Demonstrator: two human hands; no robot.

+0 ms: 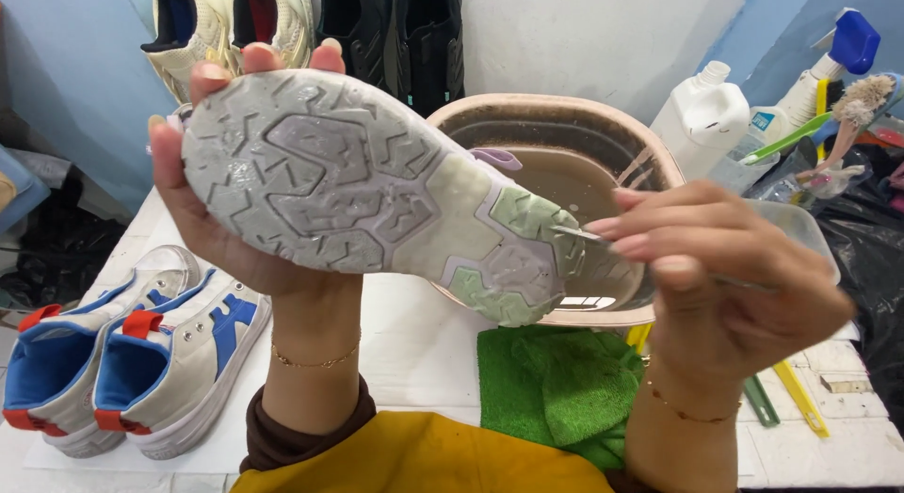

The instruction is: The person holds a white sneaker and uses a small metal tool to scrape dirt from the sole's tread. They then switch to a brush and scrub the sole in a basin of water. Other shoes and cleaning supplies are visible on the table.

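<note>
Washbasin, pinkish-brown, murky water, behind the raised shoe. Shoe, grey sole up, gripped at the toe by left hand. Pair of white-blue high-tops, left on the table. Green cloth below basin. White jug, blue-capped bottle, right rear. Right hand pinches thin metal pick against the heel tread.

The basin stands behind the cloth; 2 sneakers lie left; bottles stand right.
</note>
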